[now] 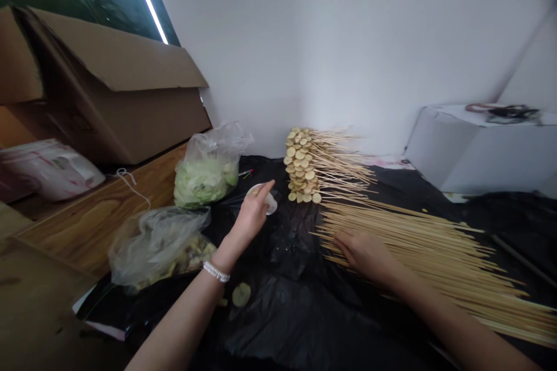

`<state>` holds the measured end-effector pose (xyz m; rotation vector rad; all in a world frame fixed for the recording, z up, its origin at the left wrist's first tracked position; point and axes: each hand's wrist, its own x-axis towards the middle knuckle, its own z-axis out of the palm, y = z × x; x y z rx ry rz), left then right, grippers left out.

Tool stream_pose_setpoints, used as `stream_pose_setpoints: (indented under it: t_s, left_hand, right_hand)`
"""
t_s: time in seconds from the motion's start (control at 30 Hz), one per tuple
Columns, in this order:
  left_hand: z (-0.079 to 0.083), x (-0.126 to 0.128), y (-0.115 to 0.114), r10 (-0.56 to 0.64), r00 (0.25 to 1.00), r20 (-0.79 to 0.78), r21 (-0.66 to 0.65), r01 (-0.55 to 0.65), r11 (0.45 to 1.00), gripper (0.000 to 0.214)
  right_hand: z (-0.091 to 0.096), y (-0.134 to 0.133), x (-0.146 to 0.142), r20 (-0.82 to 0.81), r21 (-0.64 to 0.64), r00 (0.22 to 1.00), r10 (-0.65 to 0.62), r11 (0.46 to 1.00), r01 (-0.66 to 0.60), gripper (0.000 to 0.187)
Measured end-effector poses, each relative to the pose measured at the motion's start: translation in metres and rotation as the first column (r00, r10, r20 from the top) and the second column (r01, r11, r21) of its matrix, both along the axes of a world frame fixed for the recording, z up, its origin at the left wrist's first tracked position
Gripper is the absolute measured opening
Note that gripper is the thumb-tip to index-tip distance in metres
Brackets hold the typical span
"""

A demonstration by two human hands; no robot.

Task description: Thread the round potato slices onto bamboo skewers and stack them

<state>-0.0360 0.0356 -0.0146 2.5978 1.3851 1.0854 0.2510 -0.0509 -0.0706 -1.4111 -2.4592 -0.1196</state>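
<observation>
Pose: left hand [253, 211] angled forward at white dish [271, 205] | right hand [361, 249] palm-down on skewers [430, 243] | hands' grip: cannot tell

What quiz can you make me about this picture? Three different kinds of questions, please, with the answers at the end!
1. True or false: the right hand is touching the cardboard box.
2. What is worn on the left arm?
3. Seen in the picture, which end of their sticks are the round slices on? A: left. B: right.

Key:
1. False; it is at the bare sticks.
2. A white bracelet.
3. A.
</observation>
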Motion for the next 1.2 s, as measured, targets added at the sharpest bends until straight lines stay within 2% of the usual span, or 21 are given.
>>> stream_pose_setpoints:
  t_s: [0.07, 0.13, 0.23, 0.37, 0.47, 0.6, 0.7, 0.8, 0.87, 0.93, 1.0, 1.1, 1.2]
  left_hand:
    - [0.004, 0.010, -0.027, -0.141, 0.978, -0.155, 0.027, 0.147, 0.989, 0.063]
    - [0.004, 0.019, -0.054, -0.266, 0.916, -0.301, 0.014, 0.283, 0.959, 0.061]
    - [-0.002, 0.029, -0.085, -0.371, 0.823, -0.429, 0.021, 0.420, 0.907, 0.054]
    - [-0.013, 0.032, -0.097, -0.398, 0.796, -0.457, 0.105, 0.492, 0.864, 0.046]
    - [-0.016, 0.031, -0.093, -0.378, 0.835, -0.400, 0.178, 0.476, 0.861, 0.044]
    - [-0.009, 0.026, -0.083, -0.320, 0.924, -0.210, 0.254, 0.368, 0.894, 0.044]
    - [0.006, 0.014, -0.075, -0.229, 0.973, -0.030, 0.247, 0.230, 0.941, 0.038]
    - [0.023, -0.008, -0.072, -0.063, 0.993, 0.105, 0.152, 0.046, 0.987, 0.024]
    - [0.031, -0.028, -0.073, 0.074, 0.993, 0.089, 0.015, -0.075, 0.997, 0.022]
    - [0.034, -0.049, -0.075, 0.132, 0.991, -0.029, -0.154, -0.134, 0.979, 0.031]
    - [0.032, -0.070, -0.075, 0.193, 0.977, -0.091, -0.221, -0.209, 0.953, 0.035]
    - [0.029, -0.101, -0.067, 0.358, 0.932, -0.058, -0.090, -0.362, 0.928, 0.039]
    - [0.031, -0.129, -0.053, 0.544, 0.827, -0.143, 0.053, -0.543, 0.838, 0.042]
  right_hand:
    - [0.001, 0.000, 0.000, -0.003, -0.004, 1.000, 0.011, 1.000, -0.011, 0.025]
    - [0.001, 0.000, 0.000, -0.011, -0.003, 1.000, 0.013, 1.000, -0.013, 0.025]
    - [0.002, -0.001, -0.001, -0.022, 0.006, 1.000, 0.005, 1.000, -0.005, 0.024]
    - [0.000, 0.000, 0.000, -0.024, 0.009, 1.000, 0.008, 1.000, -0.008, 0.025]
    - [-0.002, 0.001, 0.000, -0.039, 0.009, 0.999, 0.022, 1.000, -0.021, 0.026]
    - [-0.004, 0.002, 0.001, -0.062, 0.016, 0.998, 0.022, 1.000, -0.021, 0.025]
    - [-0.005, 0.001, 0.001, -0.051, 0.031, 0.999, 0.011, 0.999, -0.009, 0.023]
    - [-0.006, 0.001, 0.001, -0.045, 0.045, 0.999, 0.009, 0.999, -0.007, 0.023]
    - [-0.007, 0.001, 0.002, -0.042, 0.042, 0.999, 0.006, 0.999, -0.004, 0.023]
    - [-0.009, 0.002, 0.002, -0.041, 0.034, 0.999, 0.005, 0.999, -0.003, 0.023]
    - [-0.010, 0.003, 0.003, -0.041, 0.026, 0.999, 0.012, 1.000, -0.011, 0.022]
    - [-0.012, 0.004, 0.004, -0.045, 0.028, 0.999, 0.030, 0.999, -0.029, 0.023]
    - [-0.012, 0.003, 0.003, -0.053, 0.055, 0.998, 0.029, 0.998, -0.026, 0.024]
